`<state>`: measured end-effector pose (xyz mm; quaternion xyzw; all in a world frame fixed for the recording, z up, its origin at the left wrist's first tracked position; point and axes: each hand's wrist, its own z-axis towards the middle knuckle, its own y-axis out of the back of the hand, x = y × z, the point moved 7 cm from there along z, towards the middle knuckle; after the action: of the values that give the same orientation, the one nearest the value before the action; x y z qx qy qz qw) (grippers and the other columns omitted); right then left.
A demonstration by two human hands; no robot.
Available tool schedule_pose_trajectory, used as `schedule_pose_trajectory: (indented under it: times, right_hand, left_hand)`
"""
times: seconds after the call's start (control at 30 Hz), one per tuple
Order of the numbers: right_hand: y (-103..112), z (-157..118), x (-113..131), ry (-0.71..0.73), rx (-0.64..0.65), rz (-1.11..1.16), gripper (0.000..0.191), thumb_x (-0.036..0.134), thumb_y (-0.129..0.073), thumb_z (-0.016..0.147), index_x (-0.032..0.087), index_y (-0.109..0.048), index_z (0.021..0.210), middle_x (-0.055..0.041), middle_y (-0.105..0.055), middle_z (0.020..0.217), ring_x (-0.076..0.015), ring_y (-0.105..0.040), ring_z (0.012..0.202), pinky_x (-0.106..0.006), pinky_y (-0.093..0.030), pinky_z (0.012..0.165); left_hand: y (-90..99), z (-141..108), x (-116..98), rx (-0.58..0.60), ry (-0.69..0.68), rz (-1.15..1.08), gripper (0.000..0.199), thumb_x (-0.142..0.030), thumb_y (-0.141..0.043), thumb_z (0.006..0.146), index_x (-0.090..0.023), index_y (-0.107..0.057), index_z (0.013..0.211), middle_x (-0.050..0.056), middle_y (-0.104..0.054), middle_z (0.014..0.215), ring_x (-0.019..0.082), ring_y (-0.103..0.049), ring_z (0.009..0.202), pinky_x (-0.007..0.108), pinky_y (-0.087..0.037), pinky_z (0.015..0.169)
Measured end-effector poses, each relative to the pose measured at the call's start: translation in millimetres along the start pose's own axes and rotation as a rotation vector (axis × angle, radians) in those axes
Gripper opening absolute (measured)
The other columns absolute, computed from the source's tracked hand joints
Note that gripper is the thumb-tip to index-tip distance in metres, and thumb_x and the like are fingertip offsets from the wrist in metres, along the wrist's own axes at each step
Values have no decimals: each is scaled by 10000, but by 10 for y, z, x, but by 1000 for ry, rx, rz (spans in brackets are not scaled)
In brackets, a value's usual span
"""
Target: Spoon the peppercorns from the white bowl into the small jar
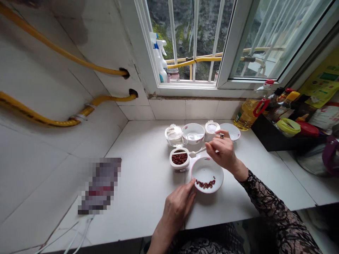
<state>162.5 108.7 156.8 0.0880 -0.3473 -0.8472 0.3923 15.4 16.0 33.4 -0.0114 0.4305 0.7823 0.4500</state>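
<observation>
A white bowl (205, 171) with a pink rim stands near the front of the counter. Reddish-brown peppercorns (206, 185) lie along its near side. At the bowl's left edge, my left hand (178, 203) grips the rim between fingers and thumb. My right hand (222, 150), with a ring on one finger, is closed on the handle of a small white spoon (194, 154) above the bowl's far side. The spoon's head is beside an open seasoning jar (180, 167) filled with peppercorns, its clear lid tipped back.
Behind stand a jar of white seasoning (169, 133), a white bowl (194, 140), another lidded jar (210, 131) and a second bowl (234, 133). An oil bottle (246, 113) and a black condiment box (267, 135) are at right. A blurred dark object (102, 185) lies left.
</observation>
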Motion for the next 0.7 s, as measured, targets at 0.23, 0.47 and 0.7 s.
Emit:
schedule_pose_trajectory:
  times: [0.23,0.47,0.7]
  right_hand:
    - [119,-484,-90,61,265,-107,401,173,-514,940,216,-426,551,51,-483,481,-110,-325,465,-317,-405,806]
    - [-9,-725,-58,-70,327,26,405,167,-505,936,200,-404,544,64,-461,463,-87,-319,456,-293,-396,772]
    - [-152,-773,-69,-249,314,201,442,223,-466,945,193,-332,525,82,-355,448,-80,-236,463,-285,-377,718]
  left_hand:
    - [1,-1,-1,3,3,14,440,-173,-465,995,-172,-410,1432,78,-722,940,174,-699,773,249,-565,681]
    - [-4,-4,8,7,8,4,438,-191,-468,1004,-181,-404,1436,78,-720,932,174,-697,771,249,-562,681]
    - [4,4,0,-2,6,0,455,-165,-488,989,-184,-407,1436,73,-725,961,172,-700,783,248,-567,703]
